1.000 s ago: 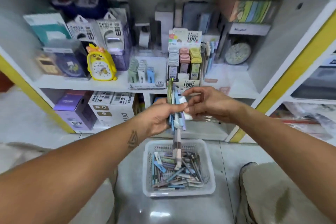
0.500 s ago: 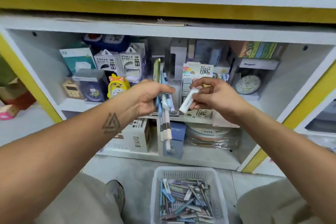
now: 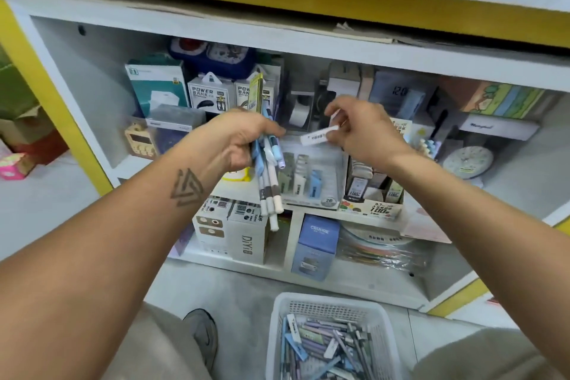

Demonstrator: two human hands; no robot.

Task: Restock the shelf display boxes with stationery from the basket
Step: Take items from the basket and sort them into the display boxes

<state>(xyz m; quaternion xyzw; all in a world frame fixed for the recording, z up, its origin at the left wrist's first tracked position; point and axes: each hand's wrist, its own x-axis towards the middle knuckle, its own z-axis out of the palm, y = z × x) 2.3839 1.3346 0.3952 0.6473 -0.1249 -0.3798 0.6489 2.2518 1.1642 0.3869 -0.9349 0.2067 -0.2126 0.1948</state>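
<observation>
Up at the shelf, the right hand (image 3: 361, 133) pinches a white lead case (image 3: 317, 135), lying nearly level, pointing left; the left hand (image 3: 239, 140) grips a pen bundle (image 3: 267, 176), hanging upright.

power bank boxes (image 3: 212, 95) | tape dispenser (image 3: 300, 111) | round clock (image 3: 467, 161)

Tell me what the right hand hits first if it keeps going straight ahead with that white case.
Probably the tape dispenser at the shelf back: the right hand and its white lead case point leftward that way, though depth is unclear.
</observation>
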